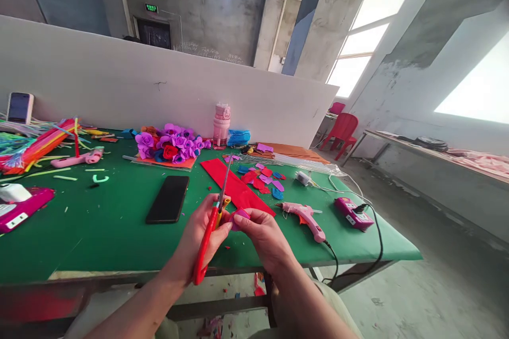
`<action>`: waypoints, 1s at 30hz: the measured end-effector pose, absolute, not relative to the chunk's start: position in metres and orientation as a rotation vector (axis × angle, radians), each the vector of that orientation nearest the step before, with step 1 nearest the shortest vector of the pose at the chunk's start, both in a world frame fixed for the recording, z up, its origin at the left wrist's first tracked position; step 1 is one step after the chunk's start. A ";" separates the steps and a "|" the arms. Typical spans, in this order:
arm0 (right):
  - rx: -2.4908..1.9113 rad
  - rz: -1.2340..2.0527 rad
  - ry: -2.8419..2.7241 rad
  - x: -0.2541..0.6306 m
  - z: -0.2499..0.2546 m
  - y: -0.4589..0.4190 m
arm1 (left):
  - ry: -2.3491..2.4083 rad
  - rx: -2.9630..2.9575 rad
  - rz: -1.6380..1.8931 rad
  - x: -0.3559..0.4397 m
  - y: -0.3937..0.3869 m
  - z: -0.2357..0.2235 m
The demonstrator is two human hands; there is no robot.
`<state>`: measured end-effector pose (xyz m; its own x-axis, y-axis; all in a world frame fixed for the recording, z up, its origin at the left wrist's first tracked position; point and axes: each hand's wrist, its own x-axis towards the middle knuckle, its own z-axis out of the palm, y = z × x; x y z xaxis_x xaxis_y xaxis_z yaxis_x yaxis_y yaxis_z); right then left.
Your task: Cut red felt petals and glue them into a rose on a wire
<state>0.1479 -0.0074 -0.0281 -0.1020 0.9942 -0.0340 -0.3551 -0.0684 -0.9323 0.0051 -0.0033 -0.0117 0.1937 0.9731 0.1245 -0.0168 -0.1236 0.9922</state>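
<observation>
My left hand [203, 230] is closed around red-handled scissors [204, 254], whose blades point up and away from me. A thin yellow piece [223, 211] sticks out beside the scissors; its kind is unclear. Between the fingertips of my right hand [265, 234] is a small purple paper petal [240, 218], and my left fingertips meet its near side. Just beyond my hands lies a long red paper strip [236, 185]. Cut petals [262, 178] in red, purple and blue are scattered to its right.
A pink glue gun [304, 218] and a corded magenta power strip [353, 214] lie on the right of the green table [115, 246]. A black phone [168, 199] rests left of my hands. Behind are purple and red paper flowers [170, 144] and a pink bottle [221, 126].
</observation>
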 end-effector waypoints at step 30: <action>-0.853 1.245 -0.854 0.174 -0.019 0.001 | 1.206 2.495 0.571 -0.019 -0.009 -0.022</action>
